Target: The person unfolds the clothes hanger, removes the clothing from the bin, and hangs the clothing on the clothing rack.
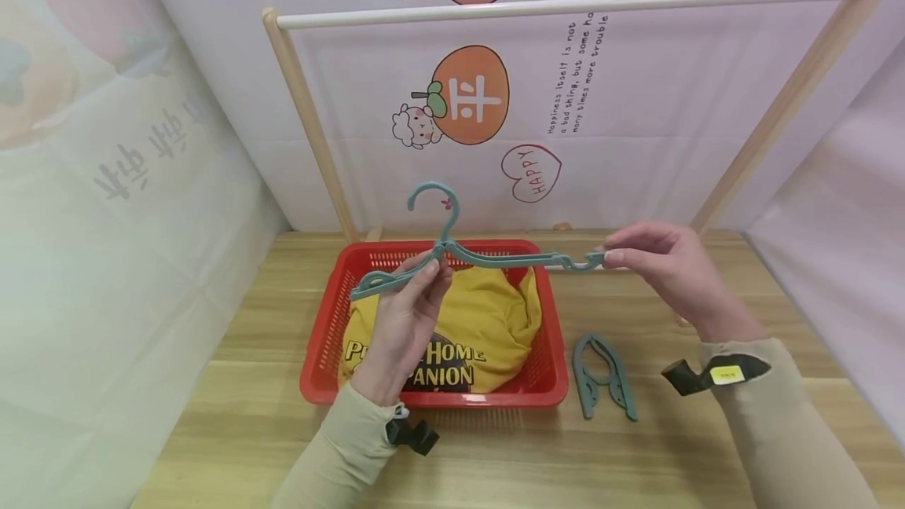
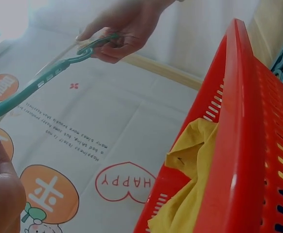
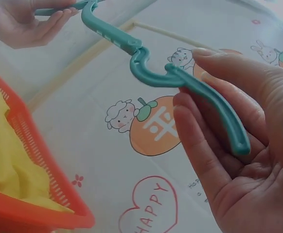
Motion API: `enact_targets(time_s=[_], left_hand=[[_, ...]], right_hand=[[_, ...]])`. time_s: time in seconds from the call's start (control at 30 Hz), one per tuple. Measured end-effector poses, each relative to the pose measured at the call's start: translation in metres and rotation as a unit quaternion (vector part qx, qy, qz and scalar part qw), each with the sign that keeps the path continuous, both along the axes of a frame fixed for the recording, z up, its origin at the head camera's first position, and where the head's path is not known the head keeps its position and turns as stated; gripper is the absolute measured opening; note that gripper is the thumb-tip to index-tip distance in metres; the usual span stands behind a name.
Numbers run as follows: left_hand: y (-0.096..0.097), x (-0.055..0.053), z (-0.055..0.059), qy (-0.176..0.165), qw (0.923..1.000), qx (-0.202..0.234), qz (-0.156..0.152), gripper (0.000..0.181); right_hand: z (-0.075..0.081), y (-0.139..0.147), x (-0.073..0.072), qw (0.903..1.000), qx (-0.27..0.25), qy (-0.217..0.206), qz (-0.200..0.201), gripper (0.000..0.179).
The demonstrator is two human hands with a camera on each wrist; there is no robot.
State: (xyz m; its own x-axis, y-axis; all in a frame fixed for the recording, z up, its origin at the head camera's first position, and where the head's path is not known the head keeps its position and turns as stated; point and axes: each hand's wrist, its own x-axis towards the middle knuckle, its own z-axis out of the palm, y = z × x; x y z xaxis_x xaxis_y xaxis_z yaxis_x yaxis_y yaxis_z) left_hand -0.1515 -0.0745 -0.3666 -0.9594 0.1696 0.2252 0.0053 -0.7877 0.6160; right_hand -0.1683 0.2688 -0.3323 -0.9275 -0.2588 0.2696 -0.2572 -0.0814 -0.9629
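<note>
A teal folding clothes hanger (image 1: 502, 261) is held up above the basket, its hook pointing up. Near the hook's base, my left hand (image 1: 403, 332) grips it; the left arm of the hanger is folded down and the right arm stretches out sideways. At that outer end, my right hand (image 1: 657, 261) holds the hinged tip piece (image 3: 221, 114) between thumb and fingers. Below lies a yellow printed garment (image 1: 491, 313) bunched in a red plastic basket (image 1: 488, 399). A second teal hanger (image 1: 624, 395), folded up, rests on the table right of the basket.
Behind the basket stands a clothes rack with a white rail (image 1: 566, 4) and wooden posts (image 1: 311, 120). The wooden tabletop (image 1: 233, 399) is bordered by white printed sheets (image 1: 339, 171) at the back and sides.
</note>
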Motion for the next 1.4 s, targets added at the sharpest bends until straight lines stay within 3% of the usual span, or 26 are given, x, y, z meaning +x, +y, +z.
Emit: enact_targets(time_s=[0.13,0.33,0.63,0.73,0.93,1.17,1.3,1.4], left_hand=[[0.002,0.0,-0.001,0.001,1.0,-0.009,-0.002,0.012],[0.003,-0.001,-0.001,0.008,0.9998,-0.017,-0.008,0.012],[0.005,-0.001,-0.002,0.013,0.9995,-0.025,-0.017,0.012],[0.005,-0.001,-0.003,0.016,0.9993,-0.029,-0.018,0.012],[0.008,0.0,-0.003,0.015,0.9992,-0.029,-0.021,0.013],[0.008,-0.001,-0.002,0.016,0.9986,-0.048,-0.016,0.013],[0.002,0.0,0.0,0.007,0.9979,-0.064,0.007,0.018],[-0.006,0.002,0.003,-0.007,0.9954,-0.083,0.047,0.023]], right_hand=[[0.012,-0.001,0.002,0.9949,0.094,-0.003,-0.037,0.02],[0.026,-0.007,0.004,0.9745,0.218,0.009,-0.053,0.025],[0.044,-0.018,0.004,0.9363,0.351,-0.016,-0.013,0.035],[0.046,-0.022,0.003,0.9326,0.361,-0.011,0.005,0.035],[0.045,-0.028,0.002,0.9346,0.354,0.028,0.025,0.024],[0.039,-0.028,0.001,0.9354,0.347,0.061,0.023,0.013],[0.038,-0.027,0.002,0.9375,0.338,0.082,0.023,0.011],[0.037,-0.024,0.002,0.9392,0.331,0.09,0.018,0.011]])
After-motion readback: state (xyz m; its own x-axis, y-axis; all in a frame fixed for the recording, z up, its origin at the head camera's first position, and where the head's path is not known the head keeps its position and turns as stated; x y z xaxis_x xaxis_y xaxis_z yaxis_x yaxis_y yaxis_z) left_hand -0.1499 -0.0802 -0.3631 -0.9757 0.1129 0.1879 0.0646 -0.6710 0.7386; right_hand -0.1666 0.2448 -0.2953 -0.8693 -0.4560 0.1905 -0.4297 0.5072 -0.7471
